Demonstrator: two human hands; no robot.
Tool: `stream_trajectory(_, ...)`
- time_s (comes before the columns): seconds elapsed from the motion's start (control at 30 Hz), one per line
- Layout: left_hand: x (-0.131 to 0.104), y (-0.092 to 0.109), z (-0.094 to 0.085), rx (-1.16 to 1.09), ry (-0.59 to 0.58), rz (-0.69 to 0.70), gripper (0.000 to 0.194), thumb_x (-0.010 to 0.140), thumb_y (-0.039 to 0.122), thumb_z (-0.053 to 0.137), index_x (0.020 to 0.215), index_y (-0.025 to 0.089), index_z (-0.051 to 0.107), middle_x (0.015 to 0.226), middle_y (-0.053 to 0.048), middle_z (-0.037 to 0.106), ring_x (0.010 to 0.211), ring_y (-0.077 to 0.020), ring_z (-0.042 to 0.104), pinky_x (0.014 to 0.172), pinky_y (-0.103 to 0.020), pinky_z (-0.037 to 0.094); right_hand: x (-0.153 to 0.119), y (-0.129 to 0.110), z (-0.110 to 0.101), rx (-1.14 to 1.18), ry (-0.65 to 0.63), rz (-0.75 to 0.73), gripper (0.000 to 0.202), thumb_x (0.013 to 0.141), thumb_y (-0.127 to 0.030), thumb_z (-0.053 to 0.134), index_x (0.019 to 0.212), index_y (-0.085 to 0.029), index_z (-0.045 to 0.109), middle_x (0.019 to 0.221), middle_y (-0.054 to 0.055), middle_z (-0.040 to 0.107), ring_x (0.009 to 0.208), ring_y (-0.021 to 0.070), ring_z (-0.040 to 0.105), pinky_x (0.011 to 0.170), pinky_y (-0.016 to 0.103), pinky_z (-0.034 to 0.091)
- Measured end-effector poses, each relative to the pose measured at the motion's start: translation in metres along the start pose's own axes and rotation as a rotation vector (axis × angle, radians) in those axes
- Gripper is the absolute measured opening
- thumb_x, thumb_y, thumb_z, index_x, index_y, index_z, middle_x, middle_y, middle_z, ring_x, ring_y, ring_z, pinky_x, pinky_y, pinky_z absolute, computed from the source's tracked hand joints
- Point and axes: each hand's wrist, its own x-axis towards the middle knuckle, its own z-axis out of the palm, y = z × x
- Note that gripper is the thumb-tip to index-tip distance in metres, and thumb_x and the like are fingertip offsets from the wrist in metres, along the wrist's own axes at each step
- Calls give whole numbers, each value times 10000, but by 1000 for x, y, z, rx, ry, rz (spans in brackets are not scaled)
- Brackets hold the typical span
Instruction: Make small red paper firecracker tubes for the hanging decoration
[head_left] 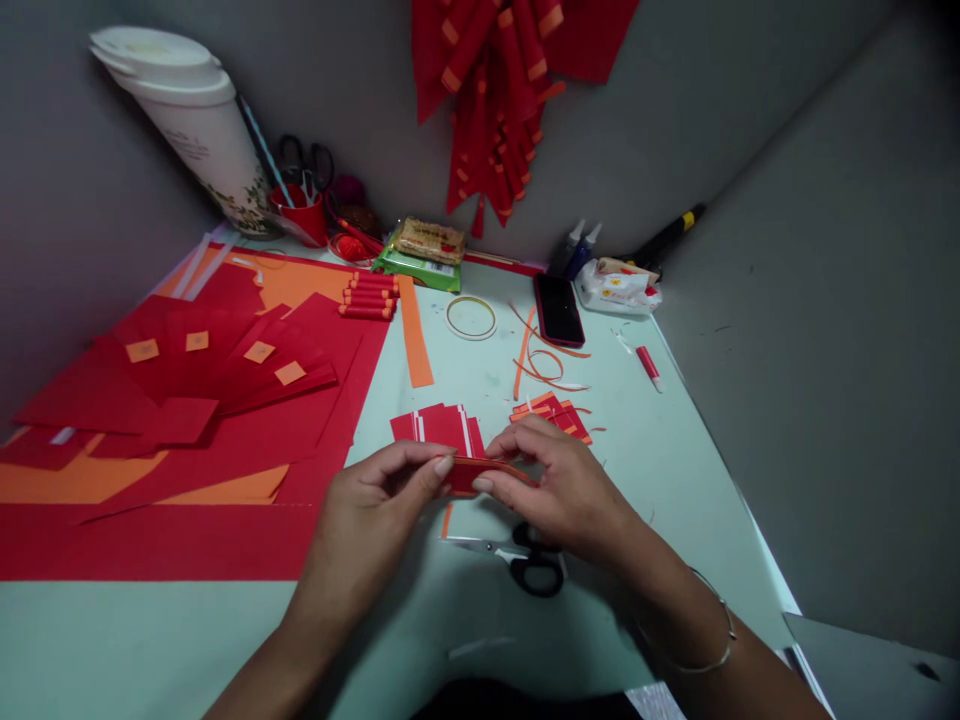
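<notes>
Between both hands is a small red paper piece [466, 474] with an orange strip along its upper edge. My left hand [379, 500] pinches its left end between thumb and fingers. The right end is pinched by my right hand [551, 480]. Just beyond lie red paper rectangles with white strips [439, 427] and, to the right, red pieces with orange edges [562, 412]. Scissors with black handles [536, 570] rest on the table below the hands, and the tip of an orange strip [447, 520] shows near their blades.
Red and orange sheets [247, 540] cover the left side. Further back are red rolls [367, 297], a tape ring [471, 317], a phone [559, 310], a snack packet [429, 242], a red cup [300, 215] and a tall white cup [187, 130]. Red decorations [495, 120] hang on the wall.
</notes>
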Motion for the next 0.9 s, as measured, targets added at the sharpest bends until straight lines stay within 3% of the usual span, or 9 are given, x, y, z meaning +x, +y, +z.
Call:
stream_trajectory(0.17, -1, 2, 2, 33, -33, 55, 119, 793, 379, 739, 840, 278, 778, 868, 9, 781, 850, -172, 702, 777, -244, 539, 1, 3, 7, 63, 41, -60, 49, 844, -242, 694, 804, -216, 703, 755, -9, 652, 735, 138, 603, 668, 252, 448)
stream_trajectory(0.33, 0, 2, -1, -78, 17, -11, 149, 776, 424, 757, 804, 278, 770, 781, 30, 752, 724, -145, 703, 701, -227, 541, 3, 5, 6, 83, 53, 44, 68, 838, -258, 682, 793, -217, 713, 765, -8, 694, 723, 144, 618, 668, 273, 446)
stream_trajectory(0.7, 6, -8, -5, -189, 23, -110, 273, 779, 488, 739, 880, 235, 741, 858, 12, 753, 701, -164, 729, 678, -254, 542, 4, 7, -6, 345, -135, 312, 202, 812, -263, 633, 976, -211, 738, 844, 16, 717, 676, 128, 593, 587, 253, 445)
stream_trajectory(0.9, 4, -3, -4, -152, 40, -111, 293, 777, 500, 730, 868, 221, 734, 832, 8, 746, 695, -170, 718, 698, -267, 524, 6, 2, -7, 378, -143, 291, 211, 752, -319, 720, 929, -203, 725, 842, 15, 704, 696, 130, 589, 599, 251, 441)
